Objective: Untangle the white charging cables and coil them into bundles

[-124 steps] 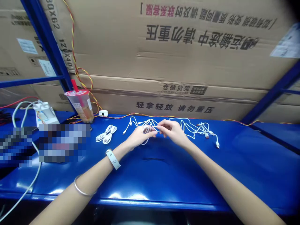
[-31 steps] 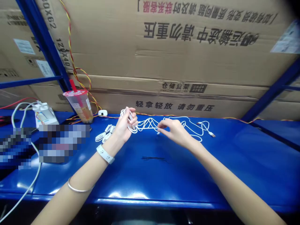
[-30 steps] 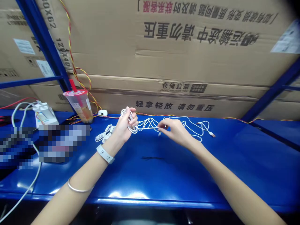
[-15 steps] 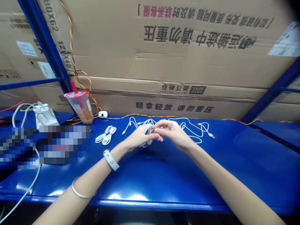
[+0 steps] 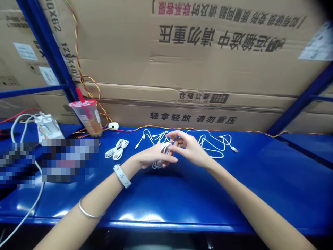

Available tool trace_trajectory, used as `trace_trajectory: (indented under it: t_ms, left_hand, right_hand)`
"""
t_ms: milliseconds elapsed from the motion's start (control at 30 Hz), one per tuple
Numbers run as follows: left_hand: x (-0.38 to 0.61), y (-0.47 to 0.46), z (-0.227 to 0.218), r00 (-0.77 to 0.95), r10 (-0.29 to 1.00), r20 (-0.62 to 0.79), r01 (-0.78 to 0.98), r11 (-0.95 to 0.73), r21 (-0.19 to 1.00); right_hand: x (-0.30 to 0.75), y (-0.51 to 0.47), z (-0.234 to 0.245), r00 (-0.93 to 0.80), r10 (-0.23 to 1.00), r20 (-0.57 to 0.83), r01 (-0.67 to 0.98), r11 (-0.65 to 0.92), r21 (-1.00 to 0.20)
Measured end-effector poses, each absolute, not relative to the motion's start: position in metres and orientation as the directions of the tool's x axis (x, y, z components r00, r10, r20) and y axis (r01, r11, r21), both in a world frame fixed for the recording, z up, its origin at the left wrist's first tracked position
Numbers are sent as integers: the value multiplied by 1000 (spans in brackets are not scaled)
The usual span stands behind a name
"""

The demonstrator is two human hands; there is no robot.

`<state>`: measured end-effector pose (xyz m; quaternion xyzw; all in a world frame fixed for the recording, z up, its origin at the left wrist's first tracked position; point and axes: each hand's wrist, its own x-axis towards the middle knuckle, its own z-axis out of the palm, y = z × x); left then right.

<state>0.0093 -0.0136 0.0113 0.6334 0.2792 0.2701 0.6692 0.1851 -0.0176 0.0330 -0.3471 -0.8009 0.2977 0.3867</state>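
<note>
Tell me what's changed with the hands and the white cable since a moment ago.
The left hand moved right and down, bringing the white cable coil to the middle. The right hand came left, its fingers close to the coil. The bundled cables and plastic cup stayed put.

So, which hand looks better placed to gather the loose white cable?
Probably the right hand: its fingers are open and it sits nearer the loose white cable, while the left hand is occupied holding the coiled cable.
</note>
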Motion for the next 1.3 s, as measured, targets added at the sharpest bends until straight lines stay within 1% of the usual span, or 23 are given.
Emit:
trace_trajectory:
  t_ms: [133,233,300,367,400,467,533,600,667,733,833,900,933,1000,1100,1200,1300]
  left_hand:
    - [11,-13,12,664,747,-14,9,12,1000]
    - [12,-14,14,652,758,11,-21,3,1000]
    - [12,-15,16,654,756,23,-24,-9,1000]
    - [10,-15,18,687,727,-7,24,-12,1000]
    - [9,-15,19,710,703,-42,68,-9,998]
    - [7,-15,19,743,659,-113,142,9,990]
    - [5,-14,19,748,648,-144,148,49,988]
    - [4,-14,19,745,651,-147,127,78,989]
    - [4,-14,17,737,662,-132,131,52,990]
    - [5,-14,14,741,662,-109,145,0,989]
    - [8,-15,10,760,643,-92,149,-36,988]
    - [10,-15,9,744,665,-70,134,-46,990]
    - [10,-15,9,725,686,-55,123,-51,991]
    - [10,-15,11,695,718,-49,118,-47,992]
    - [8,-15,14,708,696,-121,136,33,990]
    - [7,-16,15,735,663,-142,88,113,990]
    - [8,-19,16,757,637,-144,68,142,987]
  right_hand:
    - [184,-17,31,-510,719,472,439,689,-577]
    - [181,-19,29,-505,700,505,476,714,-514]
    - [180,-21,29,-518,698,494,496,716,-491]
    - [181,-20,31,-538,715,446,507,697,-507]
    - [183,-19,32,-543,730,416,503,679,-534]
    - [187,-16,36,-542,762,355,467,624,-626]
    - [193,-14,40,-561,778,284,405,557,-725]
    - [197,-12,42,-623,753,211,353,511,-784]
    - [198,-13,42,-662,730,173,344,500,-795]
    - [196,-15,39,-641,749,166,400,511,-761]
    - [188,-18,30,-547,809,213,542,537,-647]
    - [184,-18,25,-504,817,280,575,560,-597]
    - [183,-17,23,-492,812,313,562,571,-599]
    - [183,-16,21,-477,806,350,501,577,-645]
    - [183,-15,21,-458,806,375,448,574,-685]
    - [182,-17,23,-447,790,420,461,606,-649]
    - [184,-18,25,-477,760,441,455,643,-615]
